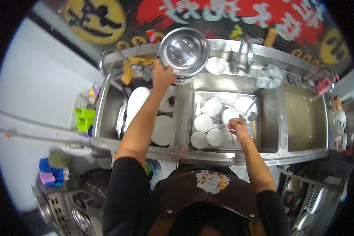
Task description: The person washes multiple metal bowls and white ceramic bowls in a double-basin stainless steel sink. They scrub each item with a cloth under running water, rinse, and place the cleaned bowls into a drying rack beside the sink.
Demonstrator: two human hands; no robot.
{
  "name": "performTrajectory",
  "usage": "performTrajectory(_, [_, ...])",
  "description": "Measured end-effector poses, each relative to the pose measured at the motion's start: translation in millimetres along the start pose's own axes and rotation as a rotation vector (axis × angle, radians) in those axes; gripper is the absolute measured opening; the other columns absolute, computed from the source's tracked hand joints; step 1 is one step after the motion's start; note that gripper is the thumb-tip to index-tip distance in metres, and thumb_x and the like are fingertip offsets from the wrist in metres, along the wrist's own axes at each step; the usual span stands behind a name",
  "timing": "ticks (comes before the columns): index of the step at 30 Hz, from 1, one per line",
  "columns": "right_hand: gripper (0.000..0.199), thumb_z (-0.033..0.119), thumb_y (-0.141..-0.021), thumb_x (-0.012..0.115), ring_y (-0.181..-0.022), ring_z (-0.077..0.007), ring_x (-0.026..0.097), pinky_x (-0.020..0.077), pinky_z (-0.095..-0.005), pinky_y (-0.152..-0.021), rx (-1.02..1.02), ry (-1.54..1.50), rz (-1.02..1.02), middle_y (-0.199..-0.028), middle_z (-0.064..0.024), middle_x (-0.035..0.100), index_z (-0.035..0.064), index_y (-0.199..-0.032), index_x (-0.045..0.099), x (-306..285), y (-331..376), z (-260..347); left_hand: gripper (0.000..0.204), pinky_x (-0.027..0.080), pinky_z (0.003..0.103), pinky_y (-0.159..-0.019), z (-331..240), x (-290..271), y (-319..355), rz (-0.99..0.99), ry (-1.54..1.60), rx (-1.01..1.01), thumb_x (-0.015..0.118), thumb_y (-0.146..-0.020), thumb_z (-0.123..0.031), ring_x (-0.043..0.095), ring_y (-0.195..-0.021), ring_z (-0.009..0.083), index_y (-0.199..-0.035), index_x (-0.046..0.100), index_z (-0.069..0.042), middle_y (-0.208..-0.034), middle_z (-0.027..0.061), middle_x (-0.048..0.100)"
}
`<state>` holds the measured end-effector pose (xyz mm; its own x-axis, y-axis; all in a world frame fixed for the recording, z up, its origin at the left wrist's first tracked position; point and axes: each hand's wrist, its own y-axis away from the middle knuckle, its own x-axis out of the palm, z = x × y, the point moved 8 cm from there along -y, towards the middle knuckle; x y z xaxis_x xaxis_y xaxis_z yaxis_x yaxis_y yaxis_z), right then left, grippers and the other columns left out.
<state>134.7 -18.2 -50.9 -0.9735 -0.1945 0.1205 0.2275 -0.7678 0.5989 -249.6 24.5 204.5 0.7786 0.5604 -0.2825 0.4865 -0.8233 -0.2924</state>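
My left hand (162, 75) is closed on the rim of a round, shiny metal basin (185, 53), raised over the back ledge of the sink. My right hand (238, 128) reaches into the middle sink, its fingers curled together at the edge of a white bowl (229, 115). What those fingers grip, if anything, is hidden. Beside them a metal ladle (251, 116) lies across the dishes. Several white cups (203, 123) crowd the left part of a metal tray (226, 148), and a larger white bowl (246, 104) sits at its far right.
Large white plates (137, 100) stand tilted in the left sink. The right sink (306, 118) holds cloudy liquid. On the back ledge are a white bowl (216, 65), a faucet (240, 59) and a crumpled plastic bag (269, 76). A green container (85, 119) hangs at the left.
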Motion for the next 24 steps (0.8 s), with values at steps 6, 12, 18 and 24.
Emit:
performTrajectory(6, [0.021,0.023,-0.084,0.064,-0.08,-0.0164,0.063,0.052,-0.0334,-0.072,0.052,0.054,-0.052,-0.086,-0.0046,0.065,0.0086,-0.099,0.061,11.1,13.8,-27.3,0.027,0.048,0.031,-0.041,87.4,-56.3,19.7,0.101,-0.072,-0.299,0.063,-0.086,-0.026,0.059,-0.044,0.0182,-0.088,0.06,0.001,-0.06,0.0114,0.063])
performTrajectory(12, [0.024,0.026,-0.088,0.06,-0.076,-0.0159,0.062,0.0511,-0.0311,-0.068,0.039,0.127,-0.085,-0.083,-0.0046,0.064,0.0064,-0.1,0.059,26.4,26.4,-21.9,0.024,0.05,0.044,-0.069,216.4,-194.1,68.1,-0.139,-0.583,-0.066,0.06,-0.08,-0.011,0.064,-0.078,0.0352,-0.104,0.059,-0.009,-0.081,0.0154,0.067])
performTrajectory(18, [0.027,0.027,-0.09,0.058,-0.069,-0.0162,0.062,0.0518,-0.0307,-0.06,0.054,0.235,-0.14,-0.081,-0.0077,0.063,0.0024,-0.101,0.06,40.2,39.3,-26.0,0.042,0.045,0.042,-0.095,352.3,-283.8,61.0,-0.089,-0.7,-0.354,0.058,-0.074,-0.006,0.055,-0.108,0.0393,-0.115,0.057,0.003,-0.113,0.0257,0.058])
performTrajectory(24, [0.026,0.027,-0.089,0.062,-0.069,-0.0166,0.064,0.0536,-0.0296,-0.057,0.108,0.324,-0.209,-0.078,-0.0088,0.065,0.0023,-0.098,0.061,44.3,70.3,-18.0,0.043,0.045,0.043,-0.094,402.7,-275.8,11.1,-0.188,-0.633,-0.355,0.056,-0.075,-0.006,0.057,-0.105,0.0404,-0.117,0.059,0.0,-0.111,0.0263,0.06])
